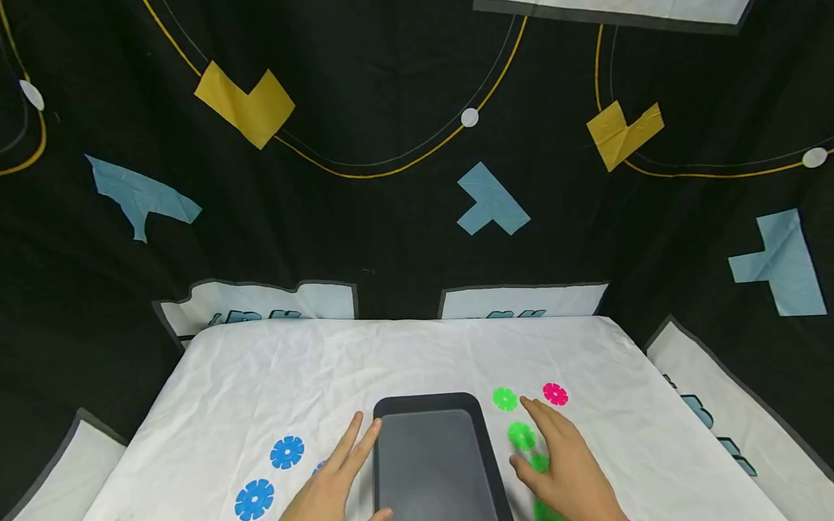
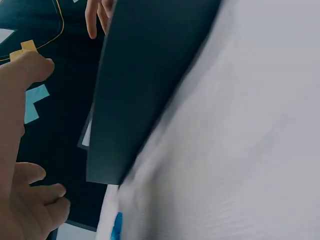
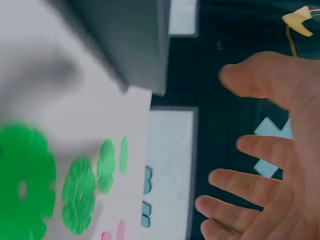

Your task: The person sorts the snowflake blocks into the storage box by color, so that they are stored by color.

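A dark grey rectangular tray (image 1: 430, 470) lies on the white cloth. My left hand (image 1: 334, 481) hovers by its left edge, fingers straight and spread. In the head view one fingertip overlaps the rim; the left wrist view shows a gap between that hand (image 2: 37, 210) and the tray's side wall (image 2: 145, 95). To the right of the tray is my right hand (image 1: 565, 463), fingers extended and holding nothing. Notched green discs (image 1: 521, 435) run beneath and beside it, partly covered. Blue notched discs (image 1: 287, 452) lie left of the left hand, one mostly hidden behind it.
A pink notched disc (image 1: 555, 394) lies beyond the right hand. White cloth (image 1: 417, 354) covers the table. Behind it hangs a black curtain (image 1: 378, 239) with yellow tape (image 1: 247, 105) and blue tape (image 1: 493, 199) pieces.
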Demonstrator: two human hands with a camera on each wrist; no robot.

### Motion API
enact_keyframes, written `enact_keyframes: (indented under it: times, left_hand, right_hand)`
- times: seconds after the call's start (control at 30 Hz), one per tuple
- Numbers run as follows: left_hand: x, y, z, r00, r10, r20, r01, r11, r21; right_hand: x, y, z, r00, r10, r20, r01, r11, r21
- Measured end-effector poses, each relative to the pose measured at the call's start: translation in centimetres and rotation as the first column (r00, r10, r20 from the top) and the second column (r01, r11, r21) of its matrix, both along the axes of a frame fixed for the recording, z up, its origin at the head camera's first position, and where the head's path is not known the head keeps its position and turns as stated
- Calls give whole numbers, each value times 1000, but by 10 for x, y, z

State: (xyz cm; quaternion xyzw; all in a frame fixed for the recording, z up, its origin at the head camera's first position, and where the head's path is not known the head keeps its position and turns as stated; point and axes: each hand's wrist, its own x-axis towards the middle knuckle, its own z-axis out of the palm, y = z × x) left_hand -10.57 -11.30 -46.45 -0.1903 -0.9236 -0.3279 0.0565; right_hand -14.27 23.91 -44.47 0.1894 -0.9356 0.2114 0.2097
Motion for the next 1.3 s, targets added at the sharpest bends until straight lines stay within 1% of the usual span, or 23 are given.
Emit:
enact_keyframes:
  times: [0.07,0.13,0.2,0.27,0.33,0.4,0.47,0.53,0.57,0.63,0.7,0.73,0.8,0.87,0.93,0.97,1.0,1.07,1.13,1.17,1.2,1.27,1.3]
  left_hand:
    - [-2,-1,-3,997,-58,60,54,997,62]
    - [-6,-3,-5,988,-115,107,104,989,104]
    - [-9,-5,-8,977,-166,134,151,982,112]
    - [-10,-9,-12,969,-206,137,193,976,100]
    - [-10,-12,-17,966,-239,96,233,970,66]
    - [-10,-14,-23,968,-250,15,249,968,35]
    - [-10,-15,-29,961,-264,-79,267,963,24]
    - [-11,-16,-33,956,-260,-137,267,963,35]
    - [-11,-16,-35,955,-255,-154,265,963,45]
    - [-10,-15,-38,957,-246,-154,260,962,79]
    - [-9,-14,-42,955,-240,-172,261,959,114]
    - [-10,-14,-44,947,-249,-204,278,952,125]
    - [-11,-13,-49,921,-266,-283,312,941,130]
    - [-12,-12,-54,896,-265,-357,327,936,127]
    - [-13,-12,-57,883,-257,-393,330,935,130]
    - [-12,-12,-57,883,-247,-399,320,939,129]
    - [-12,-12,-58,888,-237,-395,311,941,134]
    - [-12,-11,-58,875,-238,-421,312,943,115]
    - [-14,-11,-59,846,-254,-468,329,940,86]
    - [-15,-11,-59,826,-266,-496,344,936,71]
    - [-16,-11,-60,810,-278,-516,359,931,62]
    - [-17,-11,-61,804,-291,-519,387,918,83]
    - [-17,-10,-62,790,-299,-535,397,915,75]
  right_hand:
    - [-10,4,-1,998,-6,58,5,1000,20]
    - [-19,8,-2,991,-22,134,17,999,43]
    - [-28,12,-4,975,-39,221,25,998,64]
    - [-36,14,-7,951,-57,303,29,995,95]
    - [-42,16,-11,927,-71,369,27,992,123]
    - [-47,17,-16,911,-75,406,16,989,148]
    - [-51,19,-19,902,-86,423,12,984,175]
    - [-54,19,-21,895,-105,433,17,979,202]
    - [-56,19,-22,892,-116,436,22,977,214]
    - [-58,19,-22,881,-138,453,31,971,235]
    - [-59,19,-23,872,-154,465,38,967,250]
    - [-60,18,-23,868,-158,470,40,967,252]
    - [-60,17,-23,865,-158,477,40,968,247]
    - [-61,17,-24,867,-149,476,39,972,233]
    - [-62,16,-25,870,-132,476,34,977,209]
    - [-62,15,-25,871,-126,475,32,979,199]
    - [-62,15,-25,872,-120,475,32,981,189]
    - [-62,14,-26,870,-115,480,30,983,181]
    - [-62,13,-27,875,-115,470,27,982,189]
    - [-61,12,-28,881,-123,457,28,977,210]
    - [-61,12,-29,887,-135,442,30,971,236]
    - [-60,11,-30,901,-159,403,38,955,294]
    - [-60,10,-31,908,-169,383,42,947,319]
